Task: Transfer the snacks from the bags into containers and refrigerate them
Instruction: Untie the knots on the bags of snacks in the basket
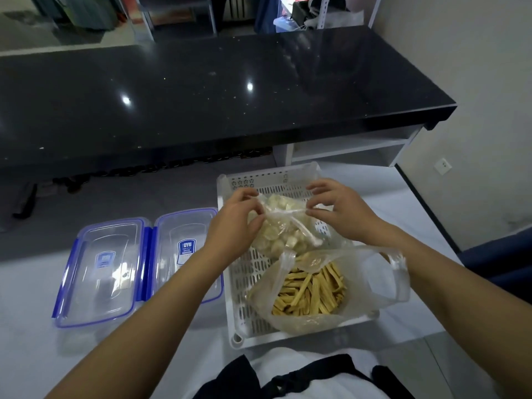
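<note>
A white slotted basket (pixel 244 283) stands on the pale table in front of me. In its far half lies a clear bag of pale round snacks (pixel 283 228). My left hand (pixel 233 223) pinches the bag's top at its left side and my right hand (pixel 339 208) pinches it at the right, with the plastic stretched between them. Nearer to me in the basket sits an open clear bag of yellow stick snacks (pixel 313 289). Left of the basket are two clear containers with blue clips, the left container (pixel 100 272) and the right container (pixel 184 240), both with lids on.
A long black counter (pixel 201 96) runs across the far side, with a white shelf unit (pixel 351 148) under its right end. A wall with a socket (pixel 442 165) is at the right. Dark blue furniture (pixel 501 254) sits at the right edge.
</note>
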The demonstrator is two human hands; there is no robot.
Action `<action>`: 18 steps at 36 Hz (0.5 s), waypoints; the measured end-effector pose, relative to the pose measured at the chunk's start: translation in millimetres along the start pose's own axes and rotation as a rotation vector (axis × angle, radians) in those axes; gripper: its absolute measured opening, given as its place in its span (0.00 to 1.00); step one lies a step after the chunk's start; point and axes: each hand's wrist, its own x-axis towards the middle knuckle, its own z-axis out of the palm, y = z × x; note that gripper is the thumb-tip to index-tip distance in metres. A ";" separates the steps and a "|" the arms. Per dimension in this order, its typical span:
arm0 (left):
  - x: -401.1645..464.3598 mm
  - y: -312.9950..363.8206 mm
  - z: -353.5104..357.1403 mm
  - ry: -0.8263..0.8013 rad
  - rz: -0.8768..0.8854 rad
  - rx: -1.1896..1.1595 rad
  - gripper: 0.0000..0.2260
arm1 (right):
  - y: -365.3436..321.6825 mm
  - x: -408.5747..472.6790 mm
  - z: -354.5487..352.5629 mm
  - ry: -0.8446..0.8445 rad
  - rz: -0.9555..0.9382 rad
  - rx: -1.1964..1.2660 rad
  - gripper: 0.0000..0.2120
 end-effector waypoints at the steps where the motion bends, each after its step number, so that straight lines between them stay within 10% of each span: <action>1: -1.7 -3.1 -2.0 0.017 -0.013 -0.016 0.03 | 1.8 -2.1 -2.4 0.006 0.022 0.011 0.02; 12: -9.1 3.4 -3.4 -0.052 0.006 -0.139 0.16 | -37.4 -2.7 4.7 -0.081 0.008 0.063 0.07; 18: -1.5 13.2 -2.2 -0.037 0.052 -0.078 0.07 | -53.5 1.0 8.6 -0.165 -0.030 -0.127 0.09</action>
